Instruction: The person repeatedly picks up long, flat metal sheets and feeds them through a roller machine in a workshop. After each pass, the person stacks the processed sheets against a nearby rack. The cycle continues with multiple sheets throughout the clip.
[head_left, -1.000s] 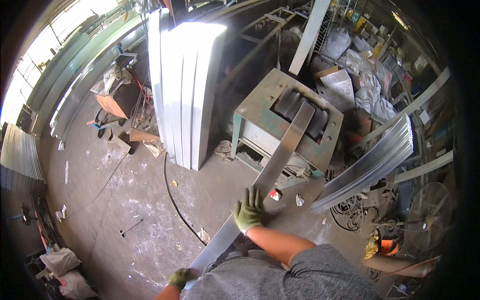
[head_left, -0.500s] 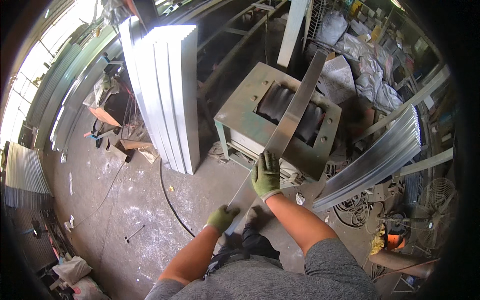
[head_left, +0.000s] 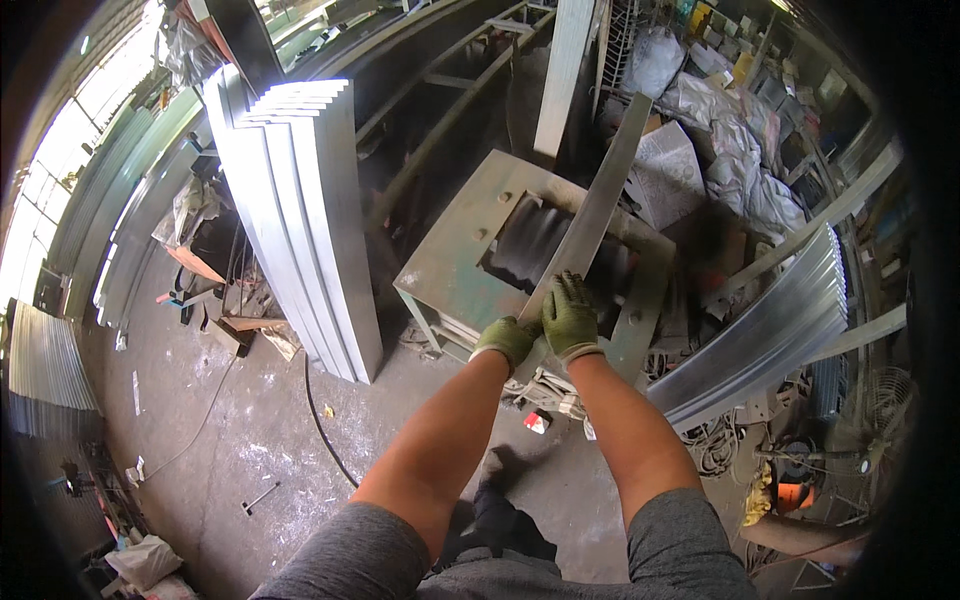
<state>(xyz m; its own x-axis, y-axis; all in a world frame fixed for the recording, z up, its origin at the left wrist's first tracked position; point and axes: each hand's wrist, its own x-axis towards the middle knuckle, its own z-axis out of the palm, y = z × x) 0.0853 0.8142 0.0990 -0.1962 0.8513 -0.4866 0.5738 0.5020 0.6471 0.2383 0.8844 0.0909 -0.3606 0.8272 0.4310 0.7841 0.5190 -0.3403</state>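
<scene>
A long, flat metal bar (head_left: 604, 190) lies slanted across the top of a worn green machine (head_left: 455, 232). Dark ridged rollers (head_left: 530, 245) show in the machine's top opening, and the bar crosses over them. My left hand (head_left: 508, 341), in a green glove, is closed round the near end of the bar at the machine's front edge. Just right of it, my right hand (head_left: 571, 318), gloved too, lies on the bar with its fingers stretched forward. The bar's underside and my left fingertips are hidden.
Stacked silvery metal profiles (head_left: 305, 230) stand upright at my left. More profiles (head_left: 765, 325) lean at the right, near a fan (head_left: 885, 420). A black cable (head_left: 322, 425) runs over the floor. Bags (head_left: 745, 150) and a box (head_left: 668, 178) are piled behind the machine.
Both hands have moved forward to the machine, the left one most, and now lie close together. The bar's near end has slid forward with them. My view has shifted slightly.
</scene>
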